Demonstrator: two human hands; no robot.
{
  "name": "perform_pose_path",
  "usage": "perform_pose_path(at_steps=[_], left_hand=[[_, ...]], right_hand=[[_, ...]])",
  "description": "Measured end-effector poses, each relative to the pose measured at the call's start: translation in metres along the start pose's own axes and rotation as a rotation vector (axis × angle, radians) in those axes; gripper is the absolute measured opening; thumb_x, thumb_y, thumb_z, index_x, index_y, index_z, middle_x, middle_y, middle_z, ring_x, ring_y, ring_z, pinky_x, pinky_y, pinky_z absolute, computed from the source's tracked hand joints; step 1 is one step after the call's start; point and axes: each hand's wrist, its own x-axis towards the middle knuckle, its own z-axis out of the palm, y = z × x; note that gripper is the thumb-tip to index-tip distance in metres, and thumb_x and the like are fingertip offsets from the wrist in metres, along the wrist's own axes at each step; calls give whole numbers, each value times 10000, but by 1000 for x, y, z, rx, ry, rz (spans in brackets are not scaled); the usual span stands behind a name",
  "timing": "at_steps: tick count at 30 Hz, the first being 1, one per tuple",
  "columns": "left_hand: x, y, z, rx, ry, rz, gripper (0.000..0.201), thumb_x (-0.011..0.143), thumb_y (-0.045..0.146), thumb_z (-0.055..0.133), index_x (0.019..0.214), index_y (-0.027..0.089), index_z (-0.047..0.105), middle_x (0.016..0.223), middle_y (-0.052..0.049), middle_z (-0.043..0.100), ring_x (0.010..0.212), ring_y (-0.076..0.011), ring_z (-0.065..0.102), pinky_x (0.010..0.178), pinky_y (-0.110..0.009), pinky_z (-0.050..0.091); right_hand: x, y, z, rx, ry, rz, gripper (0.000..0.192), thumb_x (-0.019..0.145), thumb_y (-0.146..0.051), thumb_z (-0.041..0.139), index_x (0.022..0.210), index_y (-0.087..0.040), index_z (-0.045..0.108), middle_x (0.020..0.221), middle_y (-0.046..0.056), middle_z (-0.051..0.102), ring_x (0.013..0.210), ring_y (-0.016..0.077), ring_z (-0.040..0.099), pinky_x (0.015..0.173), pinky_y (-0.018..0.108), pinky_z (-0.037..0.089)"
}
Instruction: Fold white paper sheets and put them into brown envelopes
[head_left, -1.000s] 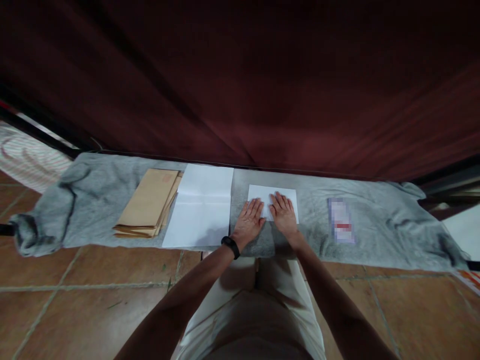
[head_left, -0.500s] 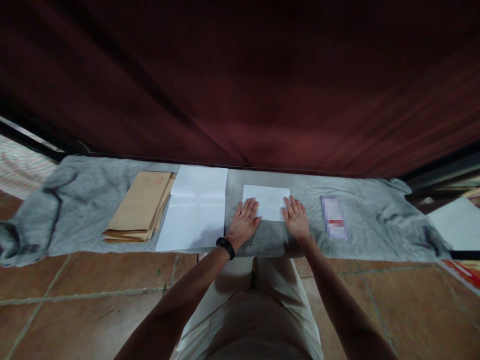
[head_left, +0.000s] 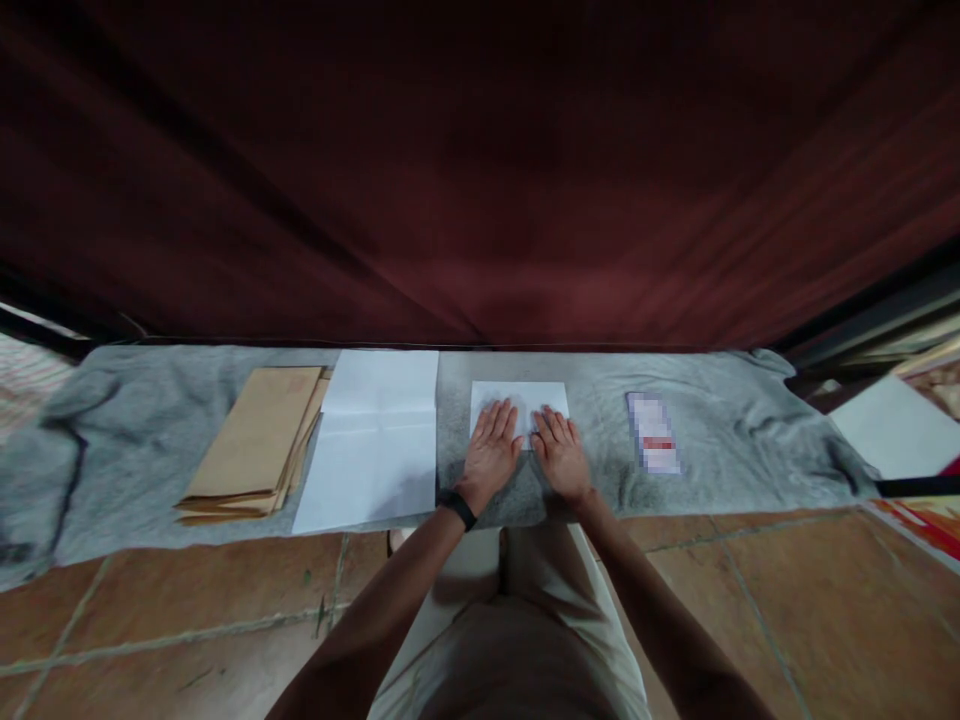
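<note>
Both hands have slid back together from the edges, the left hand (head_left: 491, 452) and right hand (head_left: 560, 455) now lying flat, fingers spread, on the folded white paper (head_left: 519, 408) atop the grey cloth (head_left: 150, 440), where uneven pressure could skew its crease.

Maroon curtain (head_left: 480, 170), terracotta floor tiles (head_left: 150, 610)

No lettering can be read anywhere: the small printed card (head_left: 653, 432) on the grey cloth (head_left: 150, 430) is blurred, and a faint reddish mark on the brown envelopes (head_left: 251, 445) is illegible.
</note>
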Motion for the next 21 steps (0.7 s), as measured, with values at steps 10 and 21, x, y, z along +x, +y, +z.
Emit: perform_pose_path(at_steps=[10,21], left_hand=[[1,-9,13,-8,-2,-96,560,1044,377,314,1557,164,379,1644,-97,353,1548,-265,254,1265,-509,246],[-15,-19,15,-15,122,-229,579,1031,346,339,1542,76,374,1629,-207,334,1533,-321,285,1222,-557,313]], right_hand=[[-3,1,-2,1,16,18,502,1064,-351,363,1537,-205,444,1602,99,430,1499,279,350,1213,483,289],[-11,15,-3,-20,71,130,512,1050,-373,389,1519,-184,470,1604,126,418,1484,293,366,1206,496,285]])
